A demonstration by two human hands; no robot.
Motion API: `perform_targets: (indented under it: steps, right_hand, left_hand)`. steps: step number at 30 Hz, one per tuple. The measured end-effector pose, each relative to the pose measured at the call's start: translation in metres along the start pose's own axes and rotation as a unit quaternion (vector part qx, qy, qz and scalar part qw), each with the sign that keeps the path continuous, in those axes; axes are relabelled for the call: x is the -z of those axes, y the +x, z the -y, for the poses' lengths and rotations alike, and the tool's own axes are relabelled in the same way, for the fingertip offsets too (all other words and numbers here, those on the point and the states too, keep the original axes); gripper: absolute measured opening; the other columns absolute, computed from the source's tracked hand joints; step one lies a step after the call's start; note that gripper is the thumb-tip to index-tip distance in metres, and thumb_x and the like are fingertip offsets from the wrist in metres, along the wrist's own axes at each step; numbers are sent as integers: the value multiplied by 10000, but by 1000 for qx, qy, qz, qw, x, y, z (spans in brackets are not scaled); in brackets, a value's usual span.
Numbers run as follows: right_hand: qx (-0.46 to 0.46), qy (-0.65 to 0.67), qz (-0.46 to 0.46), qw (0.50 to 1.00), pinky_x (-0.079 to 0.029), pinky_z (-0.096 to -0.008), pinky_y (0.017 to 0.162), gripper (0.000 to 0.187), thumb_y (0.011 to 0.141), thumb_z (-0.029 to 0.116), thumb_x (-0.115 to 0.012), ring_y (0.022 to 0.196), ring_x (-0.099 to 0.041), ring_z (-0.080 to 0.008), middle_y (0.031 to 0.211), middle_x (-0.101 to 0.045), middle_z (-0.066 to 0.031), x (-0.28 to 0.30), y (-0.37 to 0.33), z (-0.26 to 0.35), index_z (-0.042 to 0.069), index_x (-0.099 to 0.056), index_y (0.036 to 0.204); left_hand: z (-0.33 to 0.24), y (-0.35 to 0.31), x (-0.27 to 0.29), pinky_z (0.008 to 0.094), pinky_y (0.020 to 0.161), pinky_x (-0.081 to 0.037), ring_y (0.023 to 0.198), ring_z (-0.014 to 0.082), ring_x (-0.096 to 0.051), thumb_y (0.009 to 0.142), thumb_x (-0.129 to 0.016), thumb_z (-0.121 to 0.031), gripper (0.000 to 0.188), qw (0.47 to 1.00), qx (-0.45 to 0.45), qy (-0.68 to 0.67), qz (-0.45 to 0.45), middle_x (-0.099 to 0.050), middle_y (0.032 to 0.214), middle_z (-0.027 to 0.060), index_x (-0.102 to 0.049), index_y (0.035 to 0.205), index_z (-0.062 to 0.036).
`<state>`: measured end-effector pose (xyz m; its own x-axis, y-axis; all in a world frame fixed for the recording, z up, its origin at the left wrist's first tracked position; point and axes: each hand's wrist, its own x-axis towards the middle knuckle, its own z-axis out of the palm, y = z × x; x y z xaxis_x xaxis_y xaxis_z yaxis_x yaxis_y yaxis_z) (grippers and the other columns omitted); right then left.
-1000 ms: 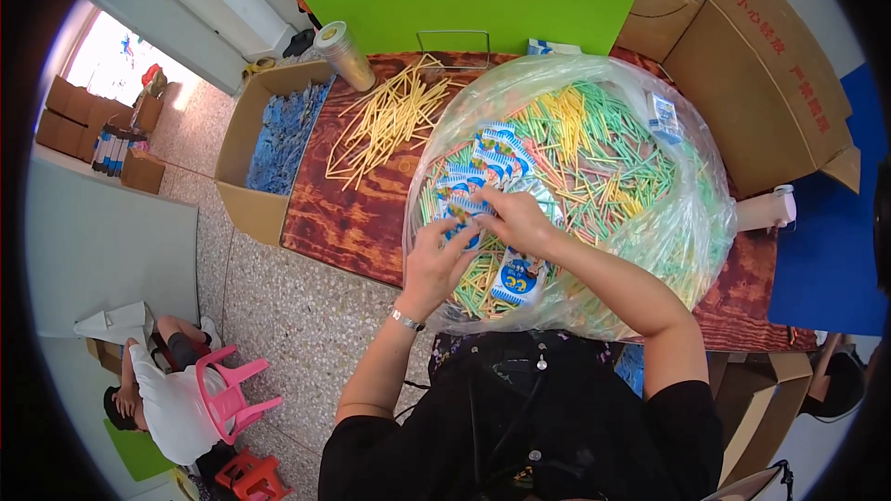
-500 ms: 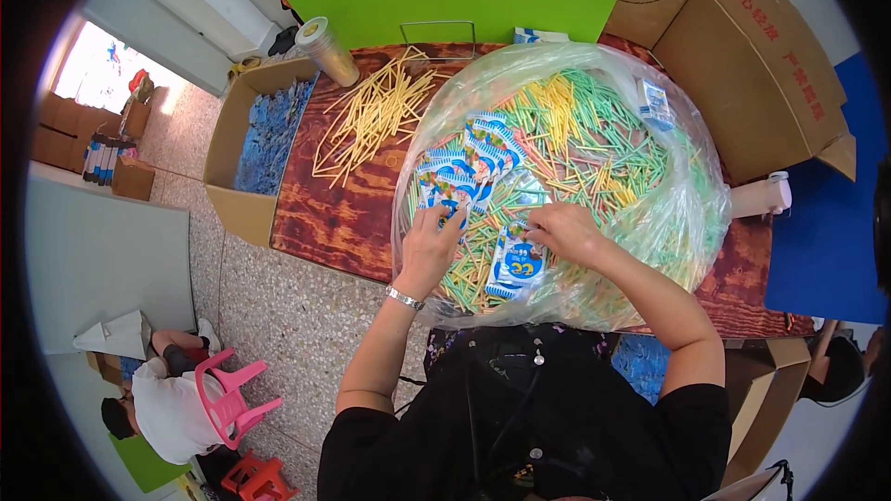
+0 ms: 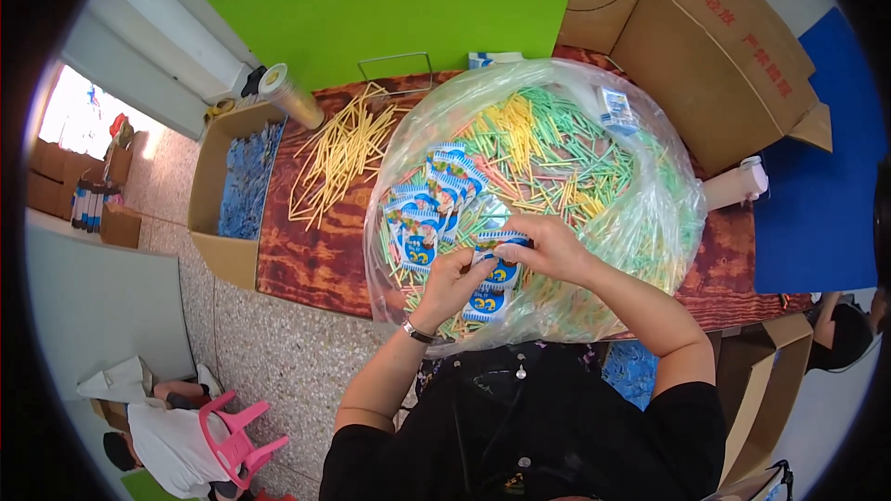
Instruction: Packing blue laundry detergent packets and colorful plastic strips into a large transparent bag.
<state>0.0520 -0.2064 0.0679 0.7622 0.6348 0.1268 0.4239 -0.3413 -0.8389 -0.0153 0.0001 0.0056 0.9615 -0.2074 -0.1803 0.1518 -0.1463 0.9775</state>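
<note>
In front of me both hands meet over a big clear plastic bag (image 3: 682, 213) spread on the table. Thin straw-like sticks (image 3: 557, 153) in green, yellow and pink fill it. My left hand (image 3: 448, 289) and my right hand (image 3: 549, 249) pinch a small blue-and-white packet (image 3: 504, 275) between them, thumbs toward each other. Partly under it lies another such packet (image 3: 486, 306). Left of my hands, several matching packets (image 3: 449, 176) overlap on the sticks. One small white-and-blue packet (image 3: 616, 111) rests on the bag's far right part.
Loose yellow sticks (image 3: 343, 153) lie on the red-brown table (image 3: 320, 264) beside a clear tub (image 3: 292, 97). At left stands a carton of blue packets (image 3: 249, 181). A large open carton (image 3: 715, 56) and a pale bottle (image 3: 738, 184) are at right. Someone sits on a pink chair (image 3: 237, 436).
My left hand has moved right, from the packet pile to my right hand. Both now grip one packet together. The whole view has shifted slightly.
</note>
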Motion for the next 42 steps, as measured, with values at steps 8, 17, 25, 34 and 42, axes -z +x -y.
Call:
perform_targets:
  steps: [8,17,25,34,42]
  right_hand:
    - [42,-2,32,999,-491,-353,630,140,834,130,-703,710,-640,-273,809,-652,-110,23,11,-10,54,-669,947]
    - [89,-65,40,993,-495,-385,642,159,846,170,-687,723,-622,-325,779,-620,-125,27,36,-15,46,-649,937]
    - [-72,-137,-69,985,-533,-379,745,271,874,201,-642,835,-647,-345,940,-665,-170,78,77,-98,-2,-615,1051]
    - [-272,-358,-85,889,-520,-462,841,533,806,394,-703,950,-634,-411,1023,-624,-280,60,115,-170,-70,-563,1029]
    - [-316,-348,-69,880,-519,-472,867,474,840,367,-658,1005,-634,-397,1103,-615,-268,54,123,-174,-37,-594,1079]
  left_hand:
    - [-33,21,-10,207,500,-387,587,9,-477,806,-761,-104,119,994,-26,6,-106,-596,633,-34,-684,805,-13]
    - [-16,33,4,238,481,-311,588,7,-407,834,-750,-149,245,993,-82,54,-61,-518,628,-34,-587,686,-40]
    - [-3,37,7,194,489,-333,586,2,-423,775,-803,-127,276,988,-50,24,-142,-528,644,-44,-552,691,-47]
    - [-12,28,8,211,507,-394,572,35,-479,741,-830,-173,308,989,-10,37,-141,-547,631,-10,-556,696,-37]
    - [-9,27,7,214,521,-418,585,43,-525,762,-818,-186,303,989,-37,36,-139,-569,636,1,-563,700,-36]
